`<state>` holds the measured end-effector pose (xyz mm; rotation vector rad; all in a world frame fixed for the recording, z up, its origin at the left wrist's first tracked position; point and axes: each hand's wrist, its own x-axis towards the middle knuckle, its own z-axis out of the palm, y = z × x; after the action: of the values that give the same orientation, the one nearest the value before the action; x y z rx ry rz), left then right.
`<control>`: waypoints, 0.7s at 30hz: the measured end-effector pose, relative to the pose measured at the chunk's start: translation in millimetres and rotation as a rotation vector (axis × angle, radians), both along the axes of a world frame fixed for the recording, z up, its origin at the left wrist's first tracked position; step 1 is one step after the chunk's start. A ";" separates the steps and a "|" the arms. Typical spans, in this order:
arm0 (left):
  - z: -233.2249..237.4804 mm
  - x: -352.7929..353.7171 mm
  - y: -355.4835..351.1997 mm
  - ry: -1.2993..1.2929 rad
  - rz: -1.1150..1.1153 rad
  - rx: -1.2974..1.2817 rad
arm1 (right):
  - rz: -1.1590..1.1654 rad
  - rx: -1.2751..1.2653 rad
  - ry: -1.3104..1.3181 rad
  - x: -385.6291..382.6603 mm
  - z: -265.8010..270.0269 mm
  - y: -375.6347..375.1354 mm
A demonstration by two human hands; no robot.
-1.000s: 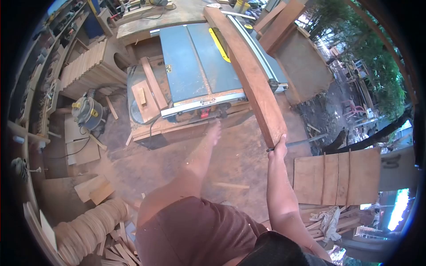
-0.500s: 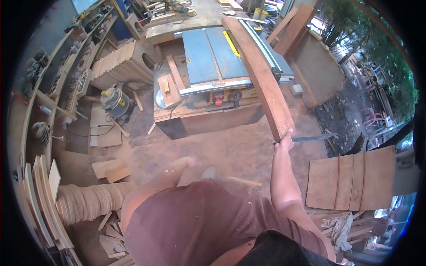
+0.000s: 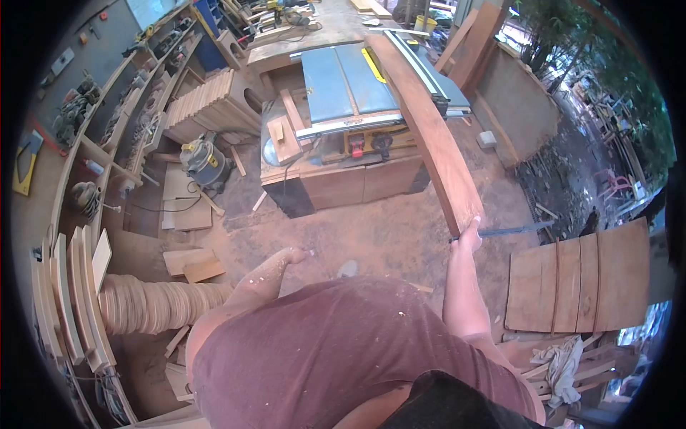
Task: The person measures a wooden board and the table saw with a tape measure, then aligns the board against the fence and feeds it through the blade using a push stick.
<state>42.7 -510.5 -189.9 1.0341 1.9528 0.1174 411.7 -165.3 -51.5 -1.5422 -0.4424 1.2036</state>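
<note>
A long reddish-brown wooden beam [image 3: 437, 139] lies lengthwise across the right part of a table saw [image 3: 330, 84], alongside its metal fence [image 3: 421, 66]. Its near end juts past the saw toward me. My right hand [image 3: 468, 232] grips that near end, with the arm stretched forward. A thin dark bar [image 3: 518, 229] sticks out to the right beside this hand. My left hand [image 3: 297, 255] hangs in front of my body, over the dusty floor, apart from the beam and the saw. It holds nothing, and its fingers are loosely extended. On the saw top lies a yellow strip [image 3: 374, 66], left of the beam.
Left of the saw stand a shop vacuum [image 3: 205, 163] and stacked boards [image 3: 204, 107]. Shelves with tools line the left wall. A stack of thin curved pieces [image 3: 153, 305] lies near my left side. A wooden panel [image 3: 577, 280] is at my right. Behind the saw is a workbench [image 3: 314, 37].
My view has shifted slightly. My left hand, blurred before, has moved a little forward from my body. My right hand keeps its grip on the beam's near end.
</note>
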 end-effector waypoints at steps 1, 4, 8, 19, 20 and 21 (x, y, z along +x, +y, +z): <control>1.2 3.6 11.3 0.000 -0.002 0.001 | 0.006 -0.016 -0.022 8.1 2.4 -6.6; 11.0 14.7 44.0 -0.003 -0.062 0.059 | 0.019 0.002 0.017 32.9 4.5 -25.7; 26.6 39.9 101.6 -0.213 -0.044 0.139 | 0.022 0.041 0.018 70.4 11.1 -58.3; 136.0 179.8 345.9 -0.862 0.766 0.562 | 0.091 -0.009 0.001 248.1 15.5 -201.9; 136.6 188.2 362.7 -0.948 0.788 0.547 | 0.118 -0.015 -0.015 264.5 15.0 -219.1; 134.8 198.7 371.3 -1.033 0.810 0.528 | 0.146 -0.023 -0.028 278.2 15.6 -234.7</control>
<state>241.4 -139.2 -55.1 0.2560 1.2336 1.3756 689.9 -400.0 -35.8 -1.5697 -0.5697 1.3033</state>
